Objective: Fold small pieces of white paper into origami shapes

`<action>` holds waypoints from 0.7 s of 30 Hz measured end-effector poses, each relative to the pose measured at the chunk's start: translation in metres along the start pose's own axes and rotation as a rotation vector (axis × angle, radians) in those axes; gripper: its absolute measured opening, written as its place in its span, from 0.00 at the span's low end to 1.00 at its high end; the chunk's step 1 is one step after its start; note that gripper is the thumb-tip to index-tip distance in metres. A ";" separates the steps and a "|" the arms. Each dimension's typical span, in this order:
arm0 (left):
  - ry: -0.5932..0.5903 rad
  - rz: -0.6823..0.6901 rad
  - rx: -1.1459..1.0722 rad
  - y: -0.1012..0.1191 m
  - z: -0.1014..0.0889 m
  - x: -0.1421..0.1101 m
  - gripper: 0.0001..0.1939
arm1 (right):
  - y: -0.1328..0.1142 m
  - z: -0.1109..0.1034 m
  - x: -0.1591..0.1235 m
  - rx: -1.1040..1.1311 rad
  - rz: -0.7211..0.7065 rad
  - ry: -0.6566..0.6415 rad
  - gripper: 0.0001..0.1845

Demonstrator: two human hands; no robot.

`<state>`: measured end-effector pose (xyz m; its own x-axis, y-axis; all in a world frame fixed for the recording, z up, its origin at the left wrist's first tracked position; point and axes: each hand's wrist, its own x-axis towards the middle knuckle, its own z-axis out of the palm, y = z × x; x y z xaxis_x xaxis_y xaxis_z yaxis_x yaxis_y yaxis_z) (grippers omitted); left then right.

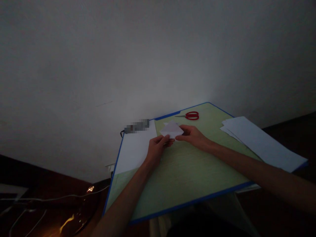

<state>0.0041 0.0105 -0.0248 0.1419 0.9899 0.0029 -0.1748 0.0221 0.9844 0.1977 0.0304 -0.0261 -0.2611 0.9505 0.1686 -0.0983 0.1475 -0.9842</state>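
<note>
A small folded piece of white paper (172,128), roughly diamond-shaped, is held between both hands above the table. My left hand (159,144) pinches its lower left edge, thumb on top. On the right side, my right hand (192,135) grips the paper's corner between thumb and fingers. Just beyond the paper lies a pair of scissors (192,115) with red handles, its blades pointing left. Part of another white scrap shows behind the folded paper, but I cannot tell whether it is joined to it.
The pale green table (192,177) has a blue rim and stands against a grey wall (158,59). A white sheet (134,149) lies at the left, below a blurred-out object (137,126). Several white sheets (264,141) are stacked at the right. White cables (74,196) run at lower left.
</note>
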 end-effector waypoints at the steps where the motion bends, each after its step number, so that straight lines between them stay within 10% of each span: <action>1: 0.002 -0.005 0.002 -0.001 -0.001 0.000 0.15 | 0.000 0.000 0.000 -0.013 0.006 0.014 0.18; 21: 0.056 -0.090 -0.119 -0.002 -0.001 0.003 0.18 | -0.002 0.000 -0.003 -0.088 -0.005 0.001 0.20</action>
<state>0.0037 0.0141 -0.0266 0.1081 0.9893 -0.0975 -0.2782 0.1242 0.9524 0.1983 0.0274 -0.0244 -0.2594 0.9500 0.1738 -0.0150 0.1759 -0.9843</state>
